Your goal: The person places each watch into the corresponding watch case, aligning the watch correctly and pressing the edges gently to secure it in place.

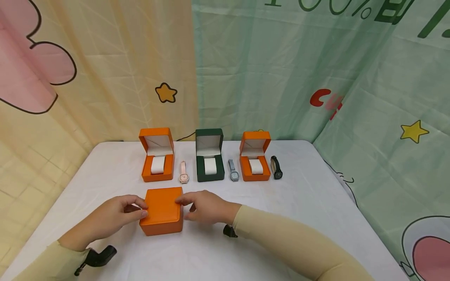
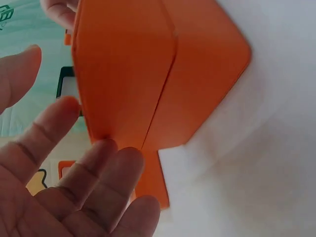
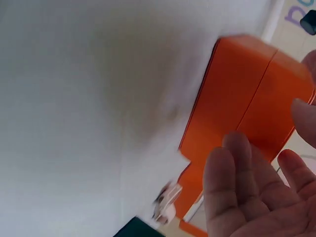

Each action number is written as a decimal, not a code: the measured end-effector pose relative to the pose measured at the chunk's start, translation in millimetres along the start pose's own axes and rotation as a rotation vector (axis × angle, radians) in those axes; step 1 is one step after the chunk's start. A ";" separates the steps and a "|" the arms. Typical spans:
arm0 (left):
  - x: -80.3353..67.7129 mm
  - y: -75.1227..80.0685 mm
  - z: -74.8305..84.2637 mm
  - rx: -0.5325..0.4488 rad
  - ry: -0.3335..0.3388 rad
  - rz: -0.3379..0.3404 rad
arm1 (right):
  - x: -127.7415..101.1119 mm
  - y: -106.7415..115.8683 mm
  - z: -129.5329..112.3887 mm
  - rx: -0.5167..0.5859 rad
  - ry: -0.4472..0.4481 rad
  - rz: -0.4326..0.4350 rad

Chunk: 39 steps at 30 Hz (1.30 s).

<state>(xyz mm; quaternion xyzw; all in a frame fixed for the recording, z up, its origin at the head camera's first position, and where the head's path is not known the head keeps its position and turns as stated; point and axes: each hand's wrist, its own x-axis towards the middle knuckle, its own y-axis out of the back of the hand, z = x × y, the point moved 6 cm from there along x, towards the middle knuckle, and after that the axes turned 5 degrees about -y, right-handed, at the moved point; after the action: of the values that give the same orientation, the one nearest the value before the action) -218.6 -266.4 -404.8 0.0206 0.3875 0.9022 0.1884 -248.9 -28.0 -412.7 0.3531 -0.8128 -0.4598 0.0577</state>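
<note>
A closed orange watch box [image 1: 163, 205] sits on the white-covered table in front of the person. At its left side is the left hand [image 1: 112, 214]; in the left wrist view its fairly straight fingertips [image 2: 129, 160] meet the box wall, with the thumb apart. From the other side comes the right hand [image 1: 211, 207], its index finger at the lid's right edge. The right wrist view shows these fingers [image 3: 219, 173] extended along the box side, across the lid seam. The box lid is down, so its inside is hidden.
Behind stand three open boxes with white cushions: an orange one [image 1: 158, 177] on the left, a dark green one [image 1: 211, 178], another orange one [image 1: 255, 176]. Beside them lie a pink watch [image 1: 183, 173], a blue-grey watch [image 1: 233, 171] and a black watch [image 1: 276, 168]. Curtains [image 1: 246, 78] hang behind.
</note>
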 end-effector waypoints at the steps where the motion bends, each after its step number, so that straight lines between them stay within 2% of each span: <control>1: 2.1 3.6 0.3 0.007 0.004 0.006 | 2.3 3.2 3.0 0.006 -0.010 0.012; 4: 9.9 14.8 0.4 0.023 0.007 0.043 | 10.0 14.5 10.6 -0.024 -0.033 0.083; 9: 27.2 32.8 -2.9 0.090 -0.014 0.109 | 25.6 31.8 16.6 -0.165 -0.035 0.214; 13: 45.3 44.3 -9.9 0.152 0.001 0.127 | 41.0 38.7 18.4 -0.268 -0.058 0.253; 18: 72.0 48.6 -16.8 0.233 0.032 0.098 | 61.6 41.5 20.5 -0.415 -0.092 0.258; 27: 109.1 45.9 -26.2 0.285 0.101 0.028 | 90.1 39.4 31.3 -0.510 -0.168 0.227; 34: 127.3 42.1 -27.4 0.268 0.211 -0.004 | 103.3 34.0 40.3 -0.532 -0.181 0.229; 39: 136.5 41.3 -32.5 0.297 0.248 -0.024 | 108.5 32.0 40.3 -0.563 -0.161 0.255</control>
<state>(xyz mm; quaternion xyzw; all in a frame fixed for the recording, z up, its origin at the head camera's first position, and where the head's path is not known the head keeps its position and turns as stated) -364.6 -266.3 -413.2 -0.0677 0.5368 0.8284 0.1450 -363.2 -57.0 -435.5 0.1811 -0.6934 -0.6820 0.1458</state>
